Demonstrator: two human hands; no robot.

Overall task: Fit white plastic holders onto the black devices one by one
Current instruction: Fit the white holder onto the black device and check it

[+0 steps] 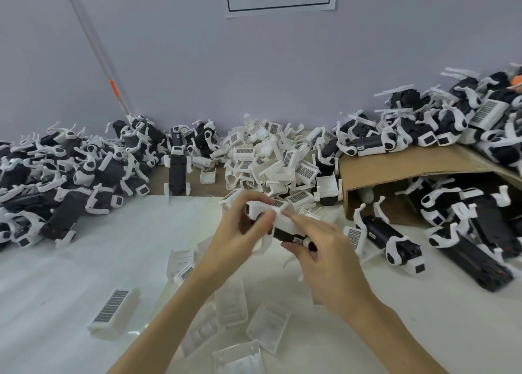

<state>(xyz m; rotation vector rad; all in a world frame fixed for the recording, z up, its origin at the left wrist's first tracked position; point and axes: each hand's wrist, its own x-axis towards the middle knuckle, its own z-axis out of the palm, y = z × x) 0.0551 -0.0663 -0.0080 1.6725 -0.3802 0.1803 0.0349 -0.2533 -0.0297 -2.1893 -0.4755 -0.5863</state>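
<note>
Above the white table surface [70, 260] I hold one black device [285, 234] with a white plastic holder [264, 208] on its far end. My left hand [240, 232] grips the holder end with fingers curled round it. My right hand [324, 255] grips the near end of the device, its index finger stretched along the white top. A heap of loose white holders [271, 159] lies just behind my hands. More black devices lie at the right [395, 241].
A large pile of black devices with white parts [70, 170] fills the left back. A cardboard box [409, 170] on its side at the right holds and carries more devices. Loose white holders [115, 311] and clear trays [268, 325] lie in front. A wall stands behind.
</note>
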